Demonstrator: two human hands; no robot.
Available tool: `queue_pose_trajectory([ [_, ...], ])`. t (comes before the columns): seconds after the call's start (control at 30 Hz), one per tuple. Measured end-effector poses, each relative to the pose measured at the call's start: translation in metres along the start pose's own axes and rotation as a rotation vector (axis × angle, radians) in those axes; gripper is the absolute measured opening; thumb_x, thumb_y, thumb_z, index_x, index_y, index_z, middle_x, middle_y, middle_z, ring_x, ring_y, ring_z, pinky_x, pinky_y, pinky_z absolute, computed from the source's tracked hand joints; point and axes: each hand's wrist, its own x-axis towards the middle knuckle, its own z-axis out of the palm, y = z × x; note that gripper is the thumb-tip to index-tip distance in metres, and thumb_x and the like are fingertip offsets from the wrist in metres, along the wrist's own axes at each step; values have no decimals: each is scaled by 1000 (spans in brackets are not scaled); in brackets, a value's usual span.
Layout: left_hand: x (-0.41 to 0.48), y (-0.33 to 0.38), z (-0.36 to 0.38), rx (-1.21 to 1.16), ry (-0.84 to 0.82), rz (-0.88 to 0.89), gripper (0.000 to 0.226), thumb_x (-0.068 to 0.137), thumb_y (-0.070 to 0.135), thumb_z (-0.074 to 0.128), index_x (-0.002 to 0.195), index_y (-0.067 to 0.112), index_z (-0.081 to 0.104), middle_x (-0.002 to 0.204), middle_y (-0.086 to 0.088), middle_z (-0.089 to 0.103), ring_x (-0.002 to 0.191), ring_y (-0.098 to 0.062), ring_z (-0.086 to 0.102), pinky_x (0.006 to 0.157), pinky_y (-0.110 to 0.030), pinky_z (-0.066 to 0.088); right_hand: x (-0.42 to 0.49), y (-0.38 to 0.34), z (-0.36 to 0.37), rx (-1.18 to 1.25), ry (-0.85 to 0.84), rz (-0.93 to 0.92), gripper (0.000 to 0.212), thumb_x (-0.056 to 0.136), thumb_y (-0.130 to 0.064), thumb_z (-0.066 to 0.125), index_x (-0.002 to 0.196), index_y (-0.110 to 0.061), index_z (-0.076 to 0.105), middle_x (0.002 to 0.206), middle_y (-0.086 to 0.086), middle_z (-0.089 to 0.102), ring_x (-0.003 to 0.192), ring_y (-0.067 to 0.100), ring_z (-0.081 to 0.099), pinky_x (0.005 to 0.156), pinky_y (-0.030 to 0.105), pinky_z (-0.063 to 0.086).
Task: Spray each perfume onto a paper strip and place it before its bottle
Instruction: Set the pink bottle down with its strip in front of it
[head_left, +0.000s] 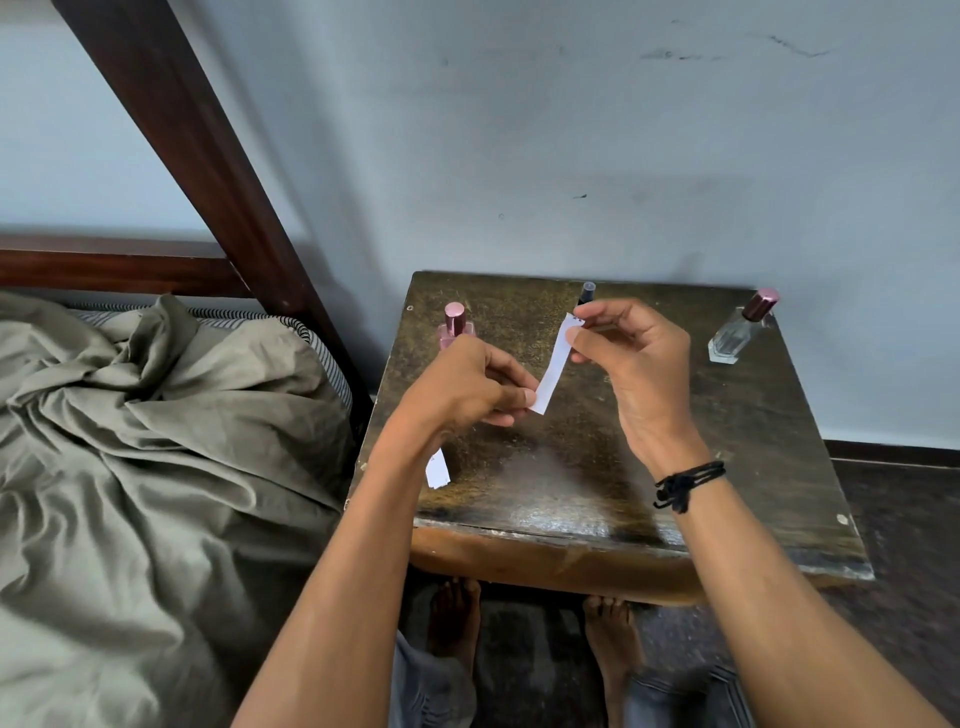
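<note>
Over the table's (727, 467) centre the left hand (467, 387) pinches the paper strip's (553, 366) lower end, the right hand (631, 353) its upper end, pink bottle (456, 325) at ten o'clock, clear bottle (740, 332) at two o'clock.

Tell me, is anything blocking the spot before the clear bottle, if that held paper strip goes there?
Nothing visible does. The left hand and right hand pinch the paper strip above the table; the wood before the clear bottle looks bare.
</note>
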Motion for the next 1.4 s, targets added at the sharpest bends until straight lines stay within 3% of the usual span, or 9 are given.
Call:
queue_pose_trajectory([
  [0.37,2,2,4,-79,-34,41,15,85,-9,71,85,7,72,73,-7,70,63,-7,70,61,-18,59,-3,-2,3,83,-42,-113,26,79,12,76,93,-11,74,87,5,73,77,20,65,66,28,56],
  [0.67,0,3,6,-97,-79,20,9,86,-1,73,88,7,72,84,-10,73,78,-14,71,70,-25,61,-5,-2,4,106,-42,-128,27,81,12,75,94,-11,73,90,8,72,81,20,66,66,31,56],
  [0.9,1,3,6,-78,-81,1,10,87,-2,73,96,2,72,79,-7,73,72,-11,71,68,-23,61,-4,-1,2,60,1,-140,25,81,12,74,92,-11,73,90,6,73,76,16,64,56,26,51],
  [1.4,3,3,7,-46,-95,-12,12,86,-1,74,98,-1,72,76,-8,73,70,-12,69,68,-23,61,-4,0,2,61,75,-150,19,80,10,76,89,-6,73,88,11,71,74,21,62,55,25,50],
])
